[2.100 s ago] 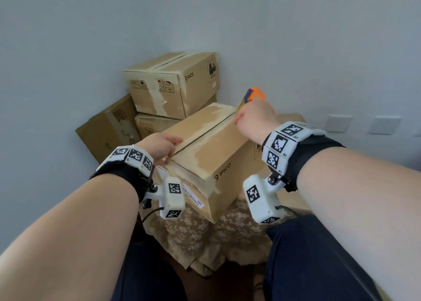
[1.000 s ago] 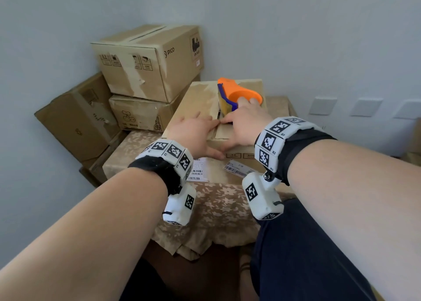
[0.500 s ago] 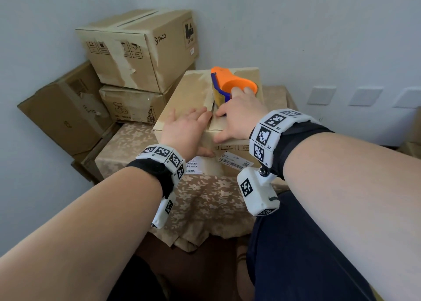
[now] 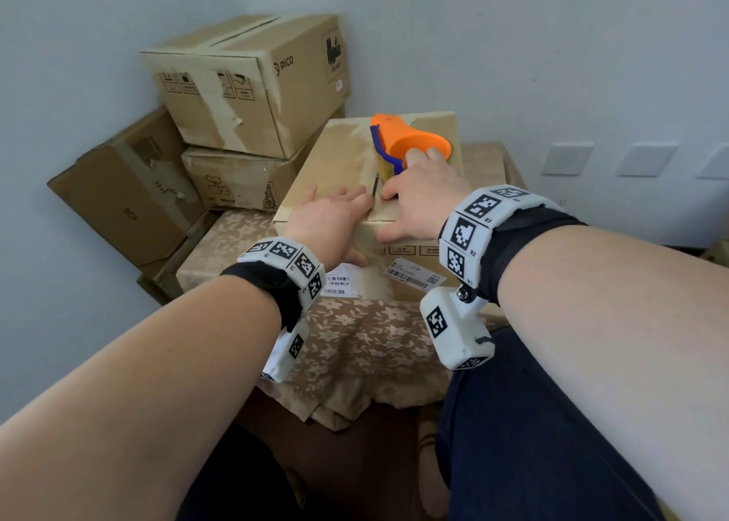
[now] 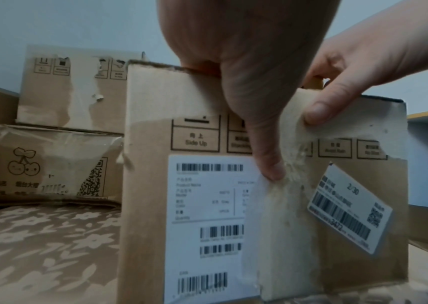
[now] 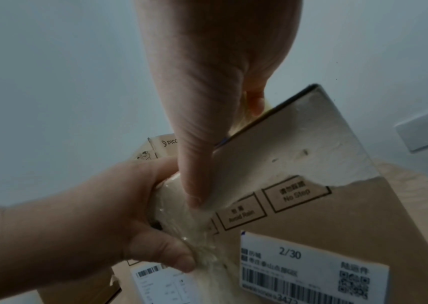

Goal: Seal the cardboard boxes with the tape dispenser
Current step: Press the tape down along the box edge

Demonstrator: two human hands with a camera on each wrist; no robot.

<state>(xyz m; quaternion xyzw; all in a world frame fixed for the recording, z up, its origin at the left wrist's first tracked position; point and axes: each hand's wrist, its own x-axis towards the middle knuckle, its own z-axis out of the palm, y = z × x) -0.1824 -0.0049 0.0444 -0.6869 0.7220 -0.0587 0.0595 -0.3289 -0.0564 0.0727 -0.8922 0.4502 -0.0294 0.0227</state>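
Observation:
A cardboard box (image 4: 335,165) stands on the cloth-covered table, its labelled front (image 5: 207,127) facing me. The orange tape dispenser (image 4: 410,145) rests on the box's top, near the centre seam. My left hand (image 4: 335,216) lies flat on the top at the front edge, and its thumb (image 5: 270,162) presses down the front face on a clear tape strip (image 5: 285,205). My right hand (image 4: 414,201) lies beside it, fingertips touching the dispenser, and its thumb (image 6: 195,185) presses on the front face. How the dispenser meets the tape is hidden.
Left of the box are stacked cartons: a PICO carton (image 4: 252,86) on a smaller one (image 4: 236,181), and a tilted carton (image 4: 118,189) against the wall. The floral cloth (image 4: 355,343) hangs over the table's near edge. Wall switch plates (image 4: 568,159) are at the right.
The dispenser came along the top seam from the far end to near the front edge. The box now faces me squarely. Both hands moved to the front edge, thumbs on the front face.

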